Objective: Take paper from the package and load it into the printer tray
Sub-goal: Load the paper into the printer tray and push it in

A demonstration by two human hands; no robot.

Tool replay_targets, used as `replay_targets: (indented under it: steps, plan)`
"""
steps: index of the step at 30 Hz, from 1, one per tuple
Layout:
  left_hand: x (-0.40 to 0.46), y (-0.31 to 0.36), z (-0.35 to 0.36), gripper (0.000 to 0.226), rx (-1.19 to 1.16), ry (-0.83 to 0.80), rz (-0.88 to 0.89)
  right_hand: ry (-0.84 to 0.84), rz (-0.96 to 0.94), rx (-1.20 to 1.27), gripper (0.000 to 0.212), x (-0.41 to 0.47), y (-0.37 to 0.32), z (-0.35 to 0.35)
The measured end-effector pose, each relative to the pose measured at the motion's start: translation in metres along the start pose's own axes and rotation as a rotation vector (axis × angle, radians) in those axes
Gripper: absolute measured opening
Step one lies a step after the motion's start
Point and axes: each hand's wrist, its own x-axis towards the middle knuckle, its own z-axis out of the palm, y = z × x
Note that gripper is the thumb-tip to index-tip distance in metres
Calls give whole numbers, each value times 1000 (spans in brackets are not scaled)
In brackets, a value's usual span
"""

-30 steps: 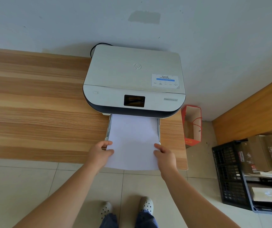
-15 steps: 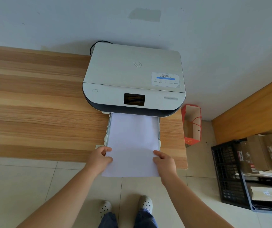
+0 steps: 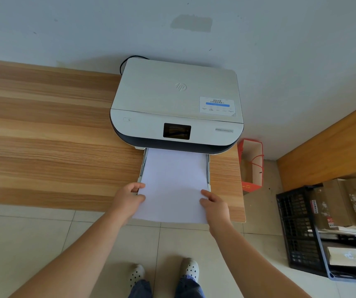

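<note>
A white printer [image 3: 176, 104] with a dark screen sits on the wooden desk [image 3: 43, 136] against the wall. Its paper tray [image 3: 208, 168] is pulled out at the front. A stack of white paper [image 3: 172, 186] lies in the tray, its near end sticking out past the desk edge. My left hand [image 3: 127, 198] grips the stack's left edge and my right hand [image 3: 213, 206] grips its right edge. The paper package is not in view.
A red paper bag [image 3: 251, 166] stands on the floor right of the desk. Black crates [image 3: 297, 229] with cardboard boxes sit at the far right. A second wooden surface [image 3: 334, 143] runs along the right. My shoes [image 3: 190, 268] are on the tiled floor below.
The paper stack slid a little out towards me, then back into the tray between my hands. Both hands kept their grip on its edges.
</note>
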Motion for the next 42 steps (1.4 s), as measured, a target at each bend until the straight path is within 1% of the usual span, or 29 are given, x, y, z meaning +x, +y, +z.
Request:
replay_targets:
  steps: [9, 16, 21, 27, 30, 32, 35, 38, 40, 42]
  plan:
    - [18, 15, 0, 40, -41, 3, -9, -9, 24, -18, 34, 17, -24, 4]
    - [30, 28, 3, 41, 20, 11, -26, 13, 9, -49, 36, 27, -37, 6]
    - [38, 34, 5, 37, 29, 62, -47, 31, 0, -44, 37, 35, -48, 11]
    - [43, 38, 6, 40, 27, 65, -14, 26, -32, -50, 37, 39, -58, 13]
    - [44, 37, 5, 40, 22, 54, 21, -9, -69, -93, 38, 39, -61, 13]
    - [45, 35, 4, 37, 44, 53, 48, -12, -104, -145, 39, 38, -61, 11]
    - [44, 31, 2, 35, 133, 44, 100, 27, -184, -239, 38, 36, -56, 7]
    - [44, 28, 1, 34, 283, 60, 178, 76, -311, -424, 35, 34, -49, 4]
    - [43, 28, 0, 34, 417, 64, 299, 82, -448, -551, 35, 31, -46, 6]
    - [43, 28, -1, 35, 591, -7, 469, 30, -632, -773, 40, 30, -46, 8]
